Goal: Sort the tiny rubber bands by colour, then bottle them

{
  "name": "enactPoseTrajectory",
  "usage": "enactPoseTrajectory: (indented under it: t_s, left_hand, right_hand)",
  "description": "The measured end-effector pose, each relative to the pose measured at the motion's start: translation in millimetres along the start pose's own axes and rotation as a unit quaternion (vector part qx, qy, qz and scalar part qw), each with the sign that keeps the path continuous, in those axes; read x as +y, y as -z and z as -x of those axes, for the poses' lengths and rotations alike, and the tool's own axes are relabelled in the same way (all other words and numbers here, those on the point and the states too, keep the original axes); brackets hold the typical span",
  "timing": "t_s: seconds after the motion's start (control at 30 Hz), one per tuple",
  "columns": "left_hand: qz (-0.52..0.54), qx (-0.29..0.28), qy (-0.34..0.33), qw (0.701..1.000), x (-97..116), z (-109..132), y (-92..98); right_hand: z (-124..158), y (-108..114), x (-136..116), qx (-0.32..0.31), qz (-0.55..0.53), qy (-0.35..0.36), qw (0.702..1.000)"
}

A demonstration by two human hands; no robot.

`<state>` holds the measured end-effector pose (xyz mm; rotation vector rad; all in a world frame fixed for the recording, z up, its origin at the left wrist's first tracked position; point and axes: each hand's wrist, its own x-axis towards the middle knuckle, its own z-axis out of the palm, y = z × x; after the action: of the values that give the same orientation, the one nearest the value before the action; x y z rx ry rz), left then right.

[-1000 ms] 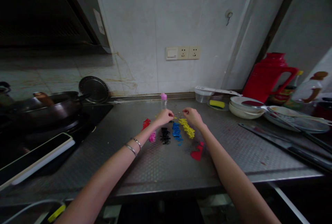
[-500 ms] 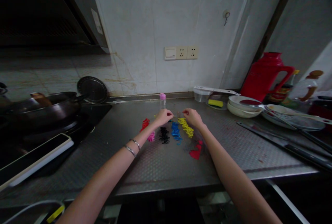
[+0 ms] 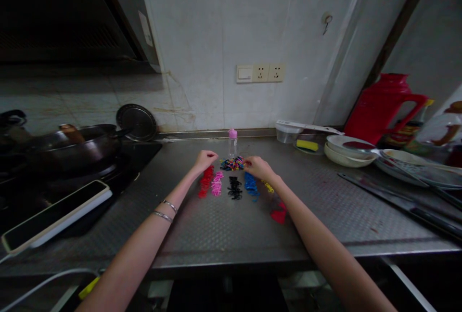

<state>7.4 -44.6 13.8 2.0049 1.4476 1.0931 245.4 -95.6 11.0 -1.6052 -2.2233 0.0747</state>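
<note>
A capped bottle (image 3: 233, 142), contents unclear, stands behind a mixed heap (image 3: 233, 163) of small bands on a steel counter (image 3: 231, 230). The right hand (image 3: 257, 168) touches the heap's edge with bent fingers; whether it pinches a band cannot be told. The left hand (image 3: 204, 160), curled closed, has shifted left since a moment ago, baring the heap, and is above the red row (image 3: 206, 183). A pink row (image 3: 217, 184), black row (image 3: 235, 188) and blue row (image 3: 250, 185) lie between the arms. A wok (image 3: 72, 144) sits left, plates (image 3: 347, 154) right.

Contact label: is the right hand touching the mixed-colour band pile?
Cannot tell. Head view: right hand at the edge of the mixed-colour band pile; contact or gap unclear.
</note>
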Motion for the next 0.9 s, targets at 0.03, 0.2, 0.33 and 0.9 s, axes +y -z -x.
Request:
enactPoseTrajectory:
  t_s: [0.03,0.2,0.33,0.9]
  left_hand:
    - [0.000,0.001,0.001,1.000,-1.2,0.1,0.6]
    - [0.012,0.004,0.004,1.000,-5.3,1.2,3.5]
    - [0.019,0.007,0.007,1.000,-6.0,3.4,5.7]
    - [0.026,0.007,0.003,1.000,-7.4,5.7,1.8]
  right_hand:
    - [0.0,-1.2,-2.0,-0.008,0.002,0.000,1.000]
    - [-1.6,-6.7,-8.7,-0.031,0.007,-0.016,0.999]
    - [-3.0,-9.6,-9.0,-0.022,0.006,-0.018,1.000]
    - [-19.1,-21.3,18.5,0.084,-0.232,-0.001,0.969]
